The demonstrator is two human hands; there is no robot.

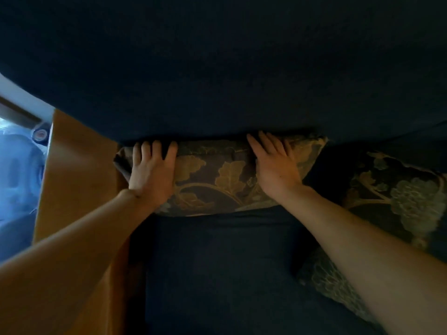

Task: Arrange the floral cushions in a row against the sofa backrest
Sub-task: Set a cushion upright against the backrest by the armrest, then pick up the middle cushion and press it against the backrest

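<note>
A dark floral cushion point(217, 177) with gold leaf patterns leans against the dark blue sofa backrest point(217, 81) at the seat's left end. My left hand point(151, 172) lies on its left part, fingers curled over the top edge. My right hand point(275, 165) presses flat on its right part, fingers spread toward the backrest. A second floral cushion point(396, 194) lies to the right, partly behind my right forearm. A third floral cushion point(321, 279) shows under that forearm at the lower right.
The dark blue seat point(217, 274) spreads below the cushion. An orange-brown sofa armrest point(77, 177) runs along the left side. Beyond it at the far left is a bright, blurred floor area point(17, 177) with a pale frame.
</note>
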